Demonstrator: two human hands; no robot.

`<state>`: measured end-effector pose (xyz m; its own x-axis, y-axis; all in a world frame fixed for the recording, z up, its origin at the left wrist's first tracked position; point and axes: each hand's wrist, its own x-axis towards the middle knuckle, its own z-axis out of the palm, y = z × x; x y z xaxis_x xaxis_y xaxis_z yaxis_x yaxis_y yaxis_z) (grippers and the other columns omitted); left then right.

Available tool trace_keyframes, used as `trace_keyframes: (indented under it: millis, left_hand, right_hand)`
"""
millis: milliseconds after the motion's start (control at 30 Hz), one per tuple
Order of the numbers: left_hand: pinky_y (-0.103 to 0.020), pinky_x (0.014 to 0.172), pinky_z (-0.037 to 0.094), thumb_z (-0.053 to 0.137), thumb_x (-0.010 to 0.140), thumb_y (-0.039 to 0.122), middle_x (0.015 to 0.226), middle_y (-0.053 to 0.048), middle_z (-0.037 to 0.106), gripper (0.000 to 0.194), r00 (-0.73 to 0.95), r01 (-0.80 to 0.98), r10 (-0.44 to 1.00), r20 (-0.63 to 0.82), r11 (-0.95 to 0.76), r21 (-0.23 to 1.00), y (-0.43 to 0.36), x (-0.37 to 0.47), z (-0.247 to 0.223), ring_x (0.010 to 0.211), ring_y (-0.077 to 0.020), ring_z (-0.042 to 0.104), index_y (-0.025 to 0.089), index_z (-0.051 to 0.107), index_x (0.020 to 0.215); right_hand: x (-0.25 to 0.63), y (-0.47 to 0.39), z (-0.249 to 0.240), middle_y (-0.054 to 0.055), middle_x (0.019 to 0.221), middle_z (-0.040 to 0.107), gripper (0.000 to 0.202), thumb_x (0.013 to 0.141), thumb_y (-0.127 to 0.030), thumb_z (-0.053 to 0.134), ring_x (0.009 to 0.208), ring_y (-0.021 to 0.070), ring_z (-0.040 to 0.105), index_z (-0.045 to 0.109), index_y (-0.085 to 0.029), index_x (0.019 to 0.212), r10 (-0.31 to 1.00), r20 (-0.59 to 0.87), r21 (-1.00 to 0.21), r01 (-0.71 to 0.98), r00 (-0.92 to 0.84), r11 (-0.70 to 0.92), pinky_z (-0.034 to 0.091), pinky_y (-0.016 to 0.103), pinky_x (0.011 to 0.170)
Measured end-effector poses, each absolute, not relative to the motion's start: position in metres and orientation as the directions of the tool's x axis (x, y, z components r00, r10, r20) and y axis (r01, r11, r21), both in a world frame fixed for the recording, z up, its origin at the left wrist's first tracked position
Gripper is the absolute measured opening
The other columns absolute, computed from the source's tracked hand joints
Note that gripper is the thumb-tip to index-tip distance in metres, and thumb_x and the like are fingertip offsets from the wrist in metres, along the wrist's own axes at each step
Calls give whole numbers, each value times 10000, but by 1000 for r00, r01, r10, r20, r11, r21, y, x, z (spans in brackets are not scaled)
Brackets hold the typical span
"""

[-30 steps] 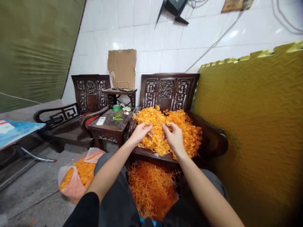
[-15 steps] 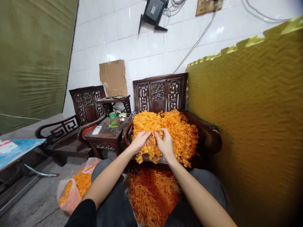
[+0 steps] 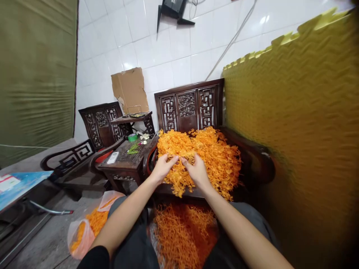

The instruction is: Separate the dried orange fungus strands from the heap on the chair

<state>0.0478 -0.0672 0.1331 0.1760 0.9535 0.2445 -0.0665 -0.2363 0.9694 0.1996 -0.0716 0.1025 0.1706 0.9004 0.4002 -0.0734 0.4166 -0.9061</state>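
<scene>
So the orange piece [image 3: 181, 158] is right at the thumb tips, over the 9 o'clock side of the big pile, and honestly it's so close in colour to what's behind it that I can't make out its exact shape. For handling something that skinny, I'd go with a light fingertip pinch from both sides, thumbs close together, and hold it a touch clear of the pile so nothing else snags. Looks like stuff that could tear or tangle, so tiny moves probably beat a big yank. As for the hands: the left hand [image 3: 162, 169] is at 8 o'clock of the piece and the right hand [image 3: 198, 171] at 4, both nearly closed, thumb against finger, apparently with that piece pinched between; the remaining fingers are hard to see. Further out, the orange pile [image 3: 221, 160] runs from 10 o'clock round to 6 on the chair [image 3: 187, 122], whose carved back is at 12. Straight down at 6 there's a heap of loose orange strands [image 3: 176, 237], and a pink plastic bag [image 3: 89, 235] with more orange bits sits on the floor [image 3: 53, 243] out at 8.
</scene>
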Motion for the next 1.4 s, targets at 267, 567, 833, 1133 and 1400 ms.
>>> trace_keyframes:
  millis: [267, 567, 833, 1133, 1400]
  left_hand:
    - [-285, 702, 483, 856, 732, 546, 855, -88, 757, 537, 442, -115, 897, 2, 55, 992, -37, 28, 128, 699, -170, 682, 114, 693, 1006]
    - [-282, 719, 429, 810, 781, 431, 838, -7, 660, 387, 251, 10, 967, -49, 48, 999, 25, 6, 82, 719, -138, 565, 166, 608, 978]
    - [-301, 741, 408, 635, 932, 376, 900, -24, 661, 198, 185, 453, 966, 181, -247, 856, 54, 6, 56, 795, -191, 595, 217, 524, 967]
    - [-304, 641, 349, 555, 901, 203, 732, 5, 546, 116, 303, 561, 934, 188, -334, 757, 48, 26, 49, 645, -176, 508, 210, 494, 999]
    - [-302, 656, 328, 380, 1059, 384, 666, 14, 480, 378, 399, 530, 855, 333, -511, 677, 40, 40, 61, 622, -138, 456, 223, 387, 717]
  right_hand:
    - [182, -12, 81, 11, 930, 598, 727, 635, -474, 876, 741, 160, 601, 505, -208, 1201, 966, 217, -968, -95, 138, 231, 534, 306, 646]
    - [188, 46, 93, 21, 924, 705, 559, 736, -429, 836, 762, 170, 678, 572, -236, 1190, 986, 83, -905, -426, -145, 13, 588, 350, 728]
    - [186, 65, 54, 131, 1296, 623, 836, 694, -494, 885, 997, 231, 690, 511, -248, 1400, 998, 53, -953, -299, -43, 37, 629, 401, 808]
    - [156, 70, 51, 173, 1436, 605, 617, 921, -592, 626, 1241, 347, 619, 552, -219, 1406, 952, 299, -901, 349, 64, 259, 463, 513, 1070]
    - [178, 118, 61, -10, 560, 469, 474, 1002, -450, 531, 538, 131, 390, 435, -216, 601, 895, 430, -771, 565, 120, 295, 279, 316, 591]
